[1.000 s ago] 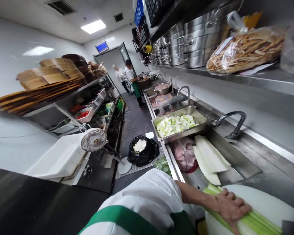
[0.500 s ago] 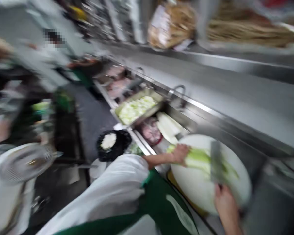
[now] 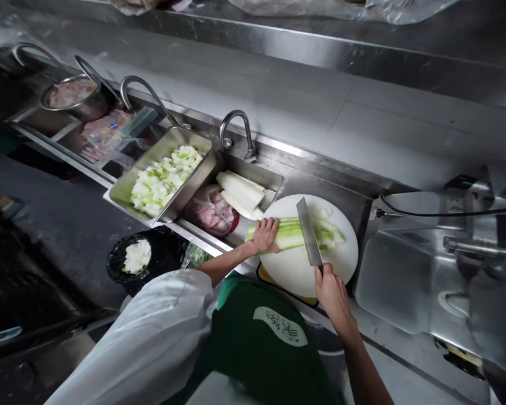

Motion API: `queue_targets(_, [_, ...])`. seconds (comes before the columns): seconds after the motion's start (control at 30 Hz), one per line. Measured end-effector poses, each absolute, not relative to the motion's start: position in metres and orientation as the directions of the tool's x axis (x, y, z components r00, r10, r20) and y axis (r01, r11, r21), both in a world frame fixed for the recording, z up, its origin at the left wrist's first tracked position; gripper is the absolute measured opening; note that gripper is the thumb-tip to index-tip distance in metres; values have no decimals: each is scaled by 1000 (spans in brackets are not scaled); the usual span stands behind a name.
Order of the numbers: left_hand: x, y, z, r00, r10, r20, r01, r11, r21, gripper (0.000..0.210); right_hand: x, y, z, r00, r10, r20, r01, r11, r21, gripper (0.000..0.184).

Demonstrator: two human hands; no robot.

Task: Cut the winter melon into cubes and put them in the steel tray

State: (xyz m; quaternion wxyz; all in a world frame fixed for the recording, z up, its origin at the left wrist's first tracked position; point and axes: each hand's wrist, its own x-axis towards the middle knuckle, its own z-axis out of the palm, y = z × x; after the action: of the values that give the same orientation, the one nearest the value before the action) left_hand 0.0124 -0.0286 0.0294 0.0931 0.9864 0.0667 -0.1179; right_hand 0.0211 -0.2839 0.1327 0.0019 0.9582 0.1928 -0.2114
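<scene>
A round white cutting board (image 3: 274, 273) lies on the steel counter. Long pale-green vegetable strips (image 3: 290, 233) rest across it, with cut pieces (image 3: 331, 233) at their right end. My left hand (image 3: 265, 235) grips the strips from above near their left end. In my right hand (image 3: 331, 284) is the handle of a cleaver (image 3: 308, 233). Its wide blade stands across the strips at their cut end; whether the edge touches the board cannot be seen. Larger pale vegetable lengths (image 3: 241, 191) lie in the sink left of the board.
A steel tray (image 3: 168, 216) of chopped pale-green cubes sits across the sink, beside bagged meat (image 3: 214, 211). Curved faucets (image 3: 236, 118) line the back. A black-bagged bin (image 3: 164, 253) stands below the front edge. Right of the board is a steel basin (image 3: 394, 281) with a black cable above it.
The camera view has swung right and steadied, so the board sits further left in the picture. My left hand stays on the strips and my right hand keeps the cleaver.
</scene>
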Motion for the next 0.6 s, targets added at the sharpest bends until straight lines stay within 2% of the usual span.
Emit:
queue_targets(0.23, [10, -32, 32, 961, 111, -255, 157, -973, 167, 133, 39, -280, 137, 751, 420, -510, 451, -890, -68, 26])
queue_targets(0.4, [15, -33, 27, 952, 95, -290, 153, -971, 186, 137, 61, -251, 102, 744, 363, -562, 403, -914, -57, 27])
queue_targets(0.53, [18, -31, 38, 948, 98, -303, 164, -966, 200, 130, 63, -248, 69, 753, 389, -530, 381, -915, -132, 33])
queue_targets(0.6, [14, -33, 48, 954, 91, -286, 152, -968, 199, 121, 61, -233, 52, 750, 454, -481, 411, -890, -200, 31])
